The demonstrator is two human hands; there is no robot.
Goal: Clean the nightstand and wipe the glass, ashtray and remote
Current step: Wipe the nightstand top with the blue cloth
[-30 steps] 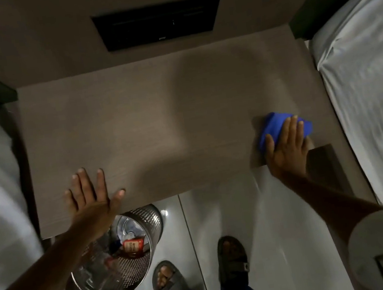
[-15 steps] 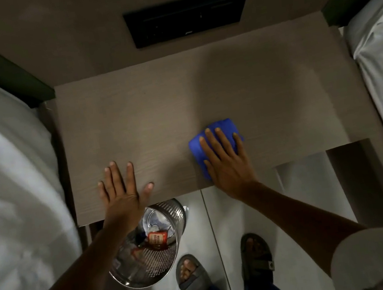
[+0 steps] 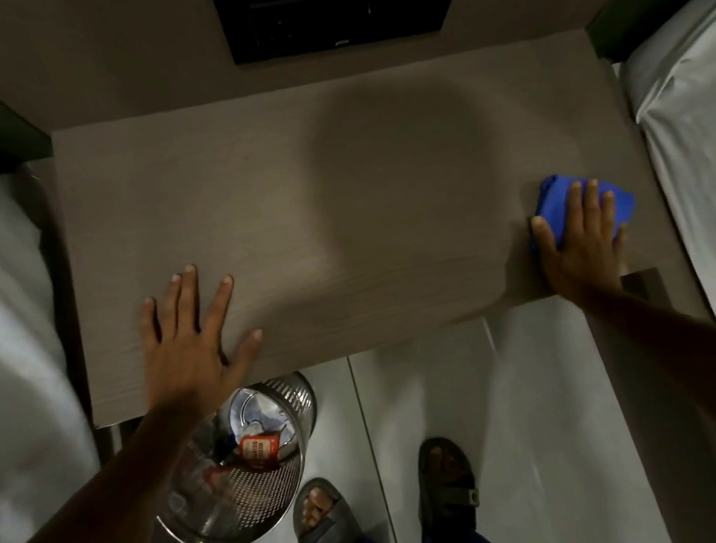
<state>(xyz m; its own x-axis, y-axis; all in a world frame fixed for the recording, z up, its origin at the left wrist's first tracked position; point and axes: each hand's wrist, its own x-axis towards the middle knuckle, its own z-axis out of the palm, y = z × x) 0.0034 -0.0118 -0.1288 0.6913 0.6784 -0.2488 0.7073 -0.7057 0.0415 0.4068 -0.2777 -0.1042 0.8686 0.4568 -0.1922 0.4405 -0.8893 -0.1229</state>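
Right hand flat on blue cloth, nightstand.

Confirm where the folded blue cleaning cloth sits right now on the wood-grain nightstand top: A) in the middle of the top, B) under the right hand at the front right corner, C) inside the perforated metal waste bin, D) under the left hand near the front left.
B: the right hand lies flat on the folded blue cleaning cloth at the front right corner of the wood-grain nightstand top, while the left hand lies bare on the wood.
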